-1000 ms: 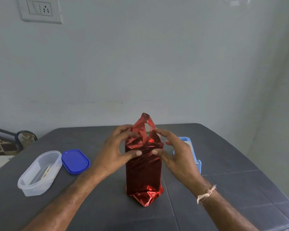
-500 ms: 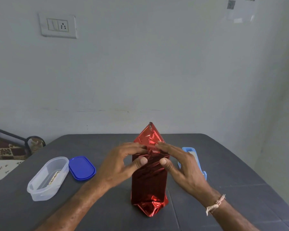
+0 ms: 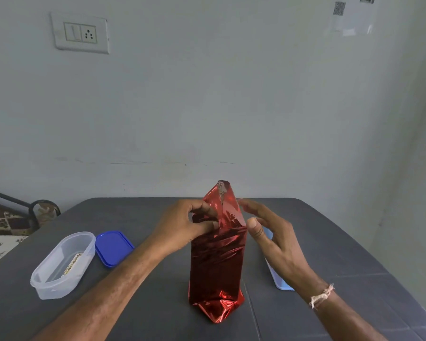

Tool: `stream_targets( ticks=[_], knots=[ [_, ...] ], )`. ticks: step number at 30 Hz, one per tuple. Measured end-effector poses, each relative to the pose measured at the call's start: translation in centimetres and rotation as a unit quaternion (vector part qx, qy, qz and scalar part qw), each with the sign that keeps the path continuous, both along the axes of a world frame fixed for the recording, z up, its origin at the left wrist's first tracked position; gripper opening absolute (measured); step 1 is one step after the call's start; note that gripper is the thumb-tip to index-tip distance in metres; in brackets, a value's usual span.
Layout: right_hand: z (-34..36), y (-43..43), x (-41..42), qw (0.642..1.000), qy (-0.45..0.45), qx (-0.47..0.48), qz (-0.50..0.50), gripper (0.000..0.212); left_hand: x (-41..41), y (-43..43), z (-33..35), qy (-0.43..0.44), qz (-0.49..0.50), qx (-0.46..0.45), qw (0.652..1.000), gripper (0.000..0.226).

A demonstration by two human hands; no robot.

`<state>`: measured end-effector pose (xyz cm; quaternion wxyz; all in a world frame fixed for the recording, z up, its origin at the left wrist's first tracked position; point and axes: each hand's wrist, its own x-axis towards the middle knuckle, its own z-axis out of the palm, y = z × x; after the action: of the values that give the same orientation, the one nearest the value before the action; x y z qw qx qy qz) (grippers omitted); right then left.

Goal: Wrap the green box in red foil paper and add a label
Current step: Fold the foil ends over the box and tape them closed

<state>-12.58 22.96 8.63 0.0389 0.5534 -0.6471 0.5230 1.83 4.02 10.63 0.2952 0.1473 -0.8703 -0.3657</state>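
Red foil paper stands upright mid table, top flap peaked; box inside fully covered. L hand pinches foil at upper-left corner. R hand fingers spread, holding nothing, just beside foil's right edge; contact unclear. Clear tub + blue lid to the left.

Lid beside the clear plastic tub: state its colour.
The lid is solid blue, seen best in the head view.
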Motion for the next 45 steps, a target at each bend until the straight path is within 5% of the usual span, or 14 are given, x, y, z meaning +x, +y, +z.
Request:
stream_targets(
  ticks=[15,26,29,33,45],
  knots=[
    [-0.9,-1.5,-1.2,0.993,0.089,0.076,0.024,0.06,1.0,-2.0,-1.5,0.003,-0.043,-0.095,0.995,0.026],
    [-1.2,-1.1,-1.2,0.978,0.164,0.125,0.016,0.062,1.5,-1.0,-0.4,0.067,-0.058,0.071,0.994,0.016],
    [-1.2,-1.1,-1.2,0.976,0.172,0.132,0.021,0.064,0.5,-0.8,-0.5,0.063,-0.028,0.039,0.997,0.004],
    [-1.0,-0.9,-1.2,0.974,0.176,0.139,0.018,0.066,-0.5,-0.6,-1.0,0.035,-0.005,0.029,0.999,0.011],
    [-1.4,-0.9,-1.5,0.974,0.176,0.135,0.036,0.067,-1.2,0.1,-1.1,0.019,-0.052,0.197,0.979,0.017]
  ],
)
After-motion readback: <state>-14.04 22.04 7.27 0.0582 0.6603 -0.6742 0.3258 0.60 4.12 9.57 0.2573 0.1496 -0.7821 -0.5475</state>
